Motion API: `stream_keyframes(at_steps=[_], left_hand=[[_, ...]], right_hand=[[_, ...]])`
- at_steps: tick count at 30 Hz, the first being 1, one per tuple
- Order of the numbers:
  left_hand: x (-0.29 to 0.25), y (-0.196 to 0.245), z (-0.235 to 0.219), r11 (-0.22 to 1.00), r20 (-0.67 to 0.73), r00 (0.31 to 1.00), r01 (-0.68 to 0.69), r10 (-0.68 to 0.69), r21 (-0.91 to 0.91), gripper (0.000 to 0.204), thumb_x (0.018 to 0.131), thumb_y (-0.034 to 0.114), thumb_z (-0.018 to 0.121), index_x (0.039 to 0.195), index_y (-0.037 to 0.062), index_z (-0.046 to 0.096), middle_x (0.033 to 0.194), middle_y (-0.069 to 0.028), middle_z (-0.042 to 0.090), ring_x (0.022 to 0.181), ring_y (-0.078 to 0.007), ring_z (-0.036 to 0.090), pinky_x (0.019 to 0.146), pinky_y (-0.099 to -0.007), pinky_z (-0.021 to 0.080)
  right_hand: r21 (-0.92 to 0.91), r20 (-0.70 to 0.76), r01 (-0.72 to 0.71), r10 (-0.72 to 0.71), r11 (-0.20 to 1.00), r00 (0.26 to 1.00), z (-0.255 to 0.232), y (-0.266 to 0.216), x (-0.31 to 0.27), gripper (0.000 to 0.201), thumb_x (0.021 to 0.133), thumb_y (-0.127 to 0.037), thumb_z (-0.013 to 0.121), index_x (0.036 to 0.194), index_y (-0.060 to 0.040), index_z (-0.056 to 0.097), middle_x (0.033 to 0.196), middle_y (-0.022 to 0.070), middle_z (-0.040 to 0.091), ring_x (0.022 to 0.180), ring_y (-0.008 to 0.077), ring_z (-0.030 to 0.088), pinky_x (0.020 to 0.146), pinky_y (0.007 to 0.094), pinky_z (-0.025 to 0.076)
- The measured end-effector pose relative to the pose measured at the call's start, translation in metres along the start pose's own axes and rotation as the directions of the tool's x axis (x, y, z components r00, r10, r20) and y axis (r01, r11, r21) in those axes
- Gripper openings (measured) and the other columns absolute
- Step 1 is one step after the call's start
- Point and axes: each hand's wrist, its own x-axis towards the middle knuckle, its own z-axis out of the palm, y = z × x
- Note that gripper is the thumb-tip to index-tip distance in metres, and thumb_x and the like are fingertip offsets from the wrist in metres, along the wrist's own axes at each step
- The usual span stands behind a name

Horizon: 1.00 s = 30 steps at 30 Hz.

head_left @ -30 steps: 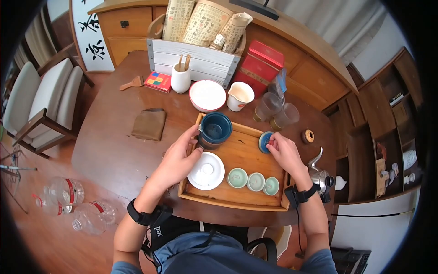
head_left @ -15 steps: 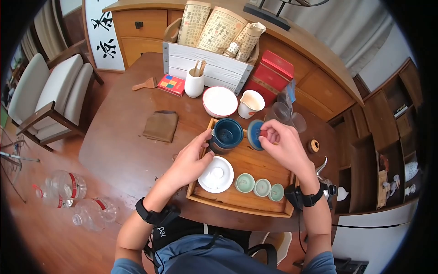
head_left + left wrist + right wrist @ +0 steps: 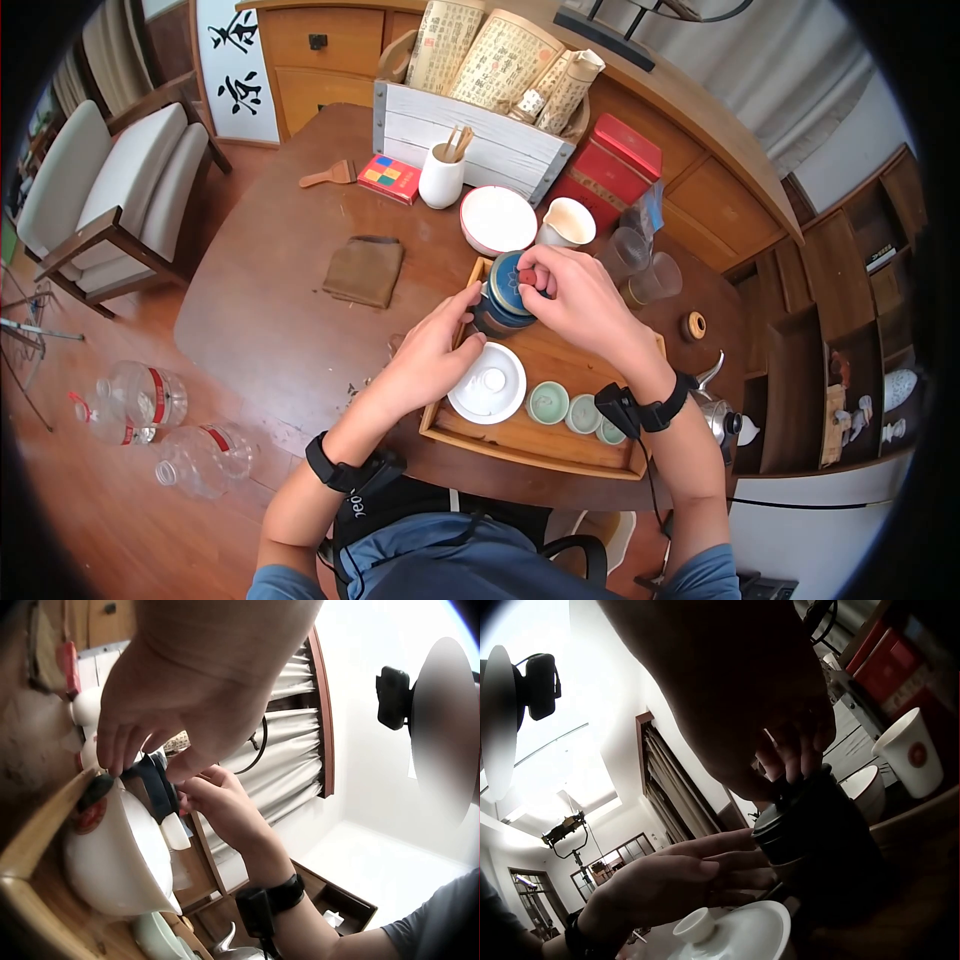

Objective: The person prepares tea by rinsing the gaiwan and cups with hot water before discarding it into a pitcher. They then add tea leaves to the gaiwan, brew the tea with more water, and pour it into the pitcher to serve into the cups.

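Note:
In the head view, my right hand pinches the red knob of a blue lid. The lid lies over the mouth of a dark blue mug at the tray's far left corner, slightly tilted in the right wrist view. My left hand is at the mug's left side. Its extended fingers touch the mug's wall, thumb apart from them. Just in front of the mug sits a white lidded bowl, and several small pale green cups line the front of the wooden tray.
Behind the tray stand a white bowl, a white pitcher and clear glasses. A folded brown cloth lies to the left. The metal kettle and a small wooden ring-shaped piece are at the right.
My right hand has carried the lid leftward from the tray's right side to the mug's mouth. The left hand stays beside the mug. The head view has shifted slightly.

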Motion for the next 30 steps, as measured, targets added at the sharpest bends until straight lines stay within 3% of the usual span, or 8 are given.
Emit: stream_keyframes(at_steps=[5, 8, 13, 16, 19, 30], left_hand=[[0.001, -0.006, -0.001, 0.998, 0.004, 1.0, 0.01, -0.009, -0.057, 0.068, 0.099, 0.014, 0.067, 0.161, 0.0, 0.041, 0.15, -0.0224, 0.058, 0.129, -0.0331, 0.063, 0.112, -0.0416, 0.049], [0.001, -0.002, -0.001, 0.996, 0.018, 1.0, 0.016, -0.014, -0.084, 0.068, 0.1, 0.003, 0.065, 0.163, 0.0028, 0.041, 0.146, -0.015, 0.06, 0.128, -0.0206, 0.056, 0.111, -0.0359, 0.048], [0.001, 0.004, -0.003, 0.998, 0.022, 1.0, 0.021, -0.02, -0.06, 0.066, 0.1, 0.003, 0.064, 0.162, 0.0034, 0.043, 0.146, -0.0148, 0.06, 0.128, -0.0207, 0.057, 0.112, -0.036, 0.048], [0.001, 0.005, -0.004, 0.999, 0.029, 0.999, 0.023, -0.022, -0.044, 0.065, 0.1, 0.003, 0.064, 0.162, 0.0032, 0.044, 0.145, -0.0145, 0.061, 0.128, -0.0208, 0.057, 0.112, -0.0363, 0.048], [0.002, 0.006, -0.004, 0.999, 0.026, 0.999, 0.029, -0.028, -0.045, 0.065, 0.1, 0.004, 0.064, 0.162, 0.0031, 0.044, 0.144, -0.0144, 0.061, 0.128, -0.021, 0.057, 0.112, -0.0366, 0.048], [0.002, 0.006, -0.001, 0.998, 0.015, 0.999, 0.037, -0.036, -0.053, 0.064, 0.101, 0.006, 0.065, 0.161, 0.0032, 0.045, 0.144, -0.0141, 0.06, 0.128, -0.0218, 0.057, 0.112, -0.0369, 0.048]], right_hand=[[0.002, 0.014, -0.012, 0.012, 1.0, 1.0, 0.002, -0.003, -0.001, 0.021, 0.088, -0.013, 0.07, 0.104, 0.0, 0.068, 0.087, 0.016, 0.069, 0.081, 0.0345, 0.069, 0.075, 0.0449, 0.056], [0.017, 0.052, -0.022, 0.021, 1.0, 0.998, 0.0, -0.003, -0.002, 0.022, 0.088, -0.014, 0.071, 0.105, -0.0003, 0.069, 0.095, 0.0161, 0.068, 0.087, 0.0337, 0.068, 0.08, 0.0451, 0.056], [-0.059, -0.055, 0.132, -0.135, 0.99, 0.989, 0.005, 0.008, -0.007, 0.039, 0.088, -0.023, 0.078, 0.12, -0.0028, 0.069, 0.125, 0.0166, 0.064, 0.113, 0.0355, 0.064, 0.097, 0.0452, 0.053], [-0.073, 0.006, 0.143, -0.143, 0.987, 0.99, 0.004, 0.004, -0.011, 0.059, 0.086, -0.028, 0.083, 0.135, -0.0044, 0.064, 0.133, 0.0166, 0.061, 0.124, 0.0383, 0.059, 0.104, 0.0457, 0.051], [-0.002, 0.127, 0.07, -0.069, 0.998, 0.99, 0.002, 0.003, -0.011, 0.072, 0.083, -0.031, 0.087, 0.144, -0.0044, 0.059, 0.135, 0.0176, 0.061, 0.128, 0.0386, 0.059, 0.107, 0.0468, 0.05], [-0.004, 0.091, 0.08, -0.079, 0.997, 0.993, 0.004, 0.009, -0.011, 0.074, 0.081, -0.028, 0.089, 0.144, -0.0028, 0.059, 0.141, 0.0187, 0.062, 0.131, 0.0393, 0.059, 0.11, 0.0474, 0.049]])
